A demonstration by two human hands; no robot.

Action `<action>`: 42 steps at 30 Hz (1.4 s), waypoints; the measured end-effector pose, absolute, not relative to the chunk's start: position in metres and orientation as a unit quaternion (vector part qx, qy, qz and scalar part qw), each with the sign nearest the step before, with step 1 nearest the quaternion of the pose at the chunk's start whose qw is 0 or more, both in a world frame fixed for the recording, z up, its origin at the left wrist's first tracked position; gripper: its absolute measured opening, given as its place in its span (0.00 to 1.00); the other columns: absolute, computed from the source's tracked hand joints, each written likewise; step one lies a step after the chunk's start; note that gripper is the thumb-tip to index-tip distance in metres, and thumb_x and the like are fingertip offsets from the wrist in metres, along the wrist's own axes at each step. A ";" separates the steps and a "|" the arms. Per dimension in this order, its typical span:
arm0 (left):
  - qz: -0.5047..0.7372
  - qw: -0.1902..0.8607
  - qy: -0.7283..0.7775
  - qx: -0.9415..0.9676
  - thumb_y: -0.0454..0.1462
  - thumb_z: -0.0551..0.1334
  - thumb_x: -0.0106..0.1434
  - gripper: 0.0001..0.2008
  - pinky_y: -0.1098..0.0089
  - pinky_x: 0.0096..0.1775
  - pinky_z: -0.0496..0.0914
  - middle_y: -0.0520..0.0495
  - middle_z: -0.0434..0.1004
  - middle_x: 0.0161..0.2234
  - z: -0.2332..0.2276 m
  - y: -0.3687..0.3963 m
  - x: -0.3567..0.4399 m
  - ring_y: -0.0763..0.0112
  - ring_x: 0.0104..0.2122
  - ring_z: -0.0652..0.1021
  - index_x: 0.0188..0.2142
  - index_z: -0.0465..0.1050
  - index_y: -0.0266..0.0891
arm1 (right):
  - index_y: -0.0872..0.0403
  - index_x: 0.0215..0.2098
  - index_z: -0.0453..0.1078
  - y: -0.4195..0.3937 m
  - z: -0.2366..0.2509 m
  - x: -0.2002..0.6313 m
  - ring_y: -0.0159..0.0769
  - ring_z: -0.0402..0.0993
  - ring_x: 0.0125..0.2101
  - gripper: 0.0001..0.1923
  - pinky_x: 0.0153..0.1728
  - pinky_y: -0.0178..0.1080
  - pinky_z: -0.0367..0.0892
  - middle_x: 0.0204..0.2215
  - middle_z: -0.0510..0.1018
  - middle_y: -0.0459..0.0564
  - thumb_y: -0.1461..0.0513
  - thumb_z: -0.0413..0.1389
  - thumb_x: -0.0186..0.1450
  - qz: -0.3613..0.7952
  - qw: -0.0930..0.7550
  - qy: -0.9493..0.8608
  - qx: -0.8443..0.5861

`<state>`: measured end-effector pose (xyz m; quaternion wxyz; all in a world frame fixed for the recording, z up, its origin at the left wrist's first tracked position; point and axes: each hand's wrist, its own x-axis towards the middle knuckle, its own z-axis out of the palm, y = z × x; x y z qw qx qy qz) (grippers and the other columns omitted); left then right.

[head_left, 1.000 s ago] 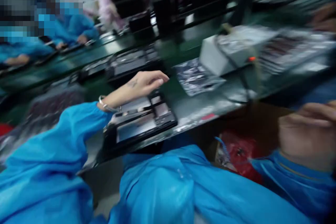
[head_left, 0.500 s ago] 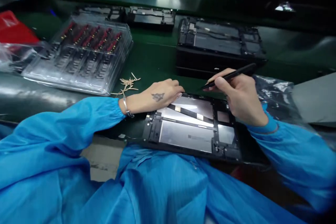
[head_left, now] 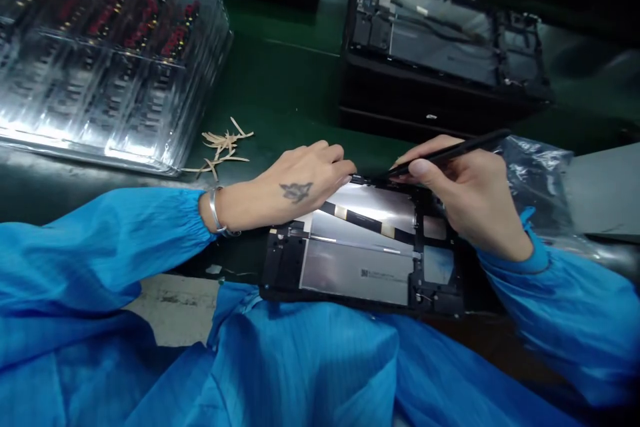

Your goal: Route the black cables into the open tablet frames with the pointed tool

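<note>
An opened tablet (head_left: pixel 357 270), its metal plates and black frame showing, lies near the bench's front edge with its far side slightly raised. Across its inside runs a dark flat cable (head_left: pixel 367 221) with pale yellow patches. My left hand (head_left: pixel 313 177) reaches over the far left corner, fingers curled together on the far edge; its fingertips are partly hidden. In my right hand (head_left: pixel 463 180), a slim black pointed tool (head_left: pixel 470 145), tweezers-like, is pinched between thumb and fingers. Its tip meets the tablet's far edge, right of my left fingers.
Pale thin strips (head_left: pixel 220 147) lie in a small heap on the green bench. Stacked clear plastic trays (head_left: pixel 165 113) with red and black parts stand at the left. More opened tablets (head_left: pixel 440 33) are stacked behind. A clear plastic bag (head_left: pixel 537 167) sits at the right.
The view has tilted down and come closer. The black tool's tip has come down to the tablet's far edge, closer to my left fingers. My left hand keeps its place on the edge.
</note>
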<state>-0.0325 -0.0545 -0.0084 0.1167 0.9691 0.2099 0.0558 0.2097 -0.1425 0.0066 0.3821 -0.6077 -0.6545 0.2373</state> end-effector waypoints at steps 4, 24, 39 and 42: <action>0.030 0.123 0.222 0.967 0.38 0.48 0.79 0.18 0.64 0.39 0.66 0.43 0.73 0.45 -0.006 -0.056 -0.032 0.61 0.42 0.73 0.56 0.74 0.38 | 0.47 0.38 0.79 -0.143 0.009 0.208 0.38 0.81 0.34 0.10 0.34 0.41 0.75 0.35 0.81 0.46 0.51 0.62 0.71 0.241 0.377 -0.655 -0.609; 0.050 0.113 0.207 0.971 0.38 0.49 0.79 0.18 0.63 0.41 0.67 0.44 0.73 0.44 -0.008 -0.054 -0.033 0.61 0.43 0.74 0.56 0.74 0.37 | 0.49 0.38 0.78 -0.143 0.013 0.206 0.38 0.82 0.34 0.13 0.34 0.40 0.77 0.34 0.81 0.47 0.49 0.63 0.69 0.268 0.384 -0.638 -0.611; 0.064 0.114 0.198 0.971 0.38 0.50 0.79 0.17 0.63 0.42 0.67 0.44 0.73 0.44 -0.011 -0.053 -0.035 0.61 0.43 0.74 0.56 0.74 0.37 | 0.48 0.39 0.80 -0.144 0.009 0.207 0.38 0.81 0.35 0.11 0.31 0.39 0.74 0.36 0.82 0.47 0.50 0.62 0.70 0.241 0.365 -0.658 -0.613; 0.066 0.117 0.202 0.970 0.38 0.50 0.79 0.17 0.63 0.42 0.67 0.44 0.73 0.44 -0.012 -0.053 -0.035 0.62 0.43 0.74 0.56 0.74 0.37 | 0.48 0.39 0.79 -0.143 0.010 0.206 0.39 0.81 0.35 0.12 0.32 0.40 0.75 0.36 0.82 0.47 0.50 0.62 0.70 0.247 0.373 -0.650 -0.615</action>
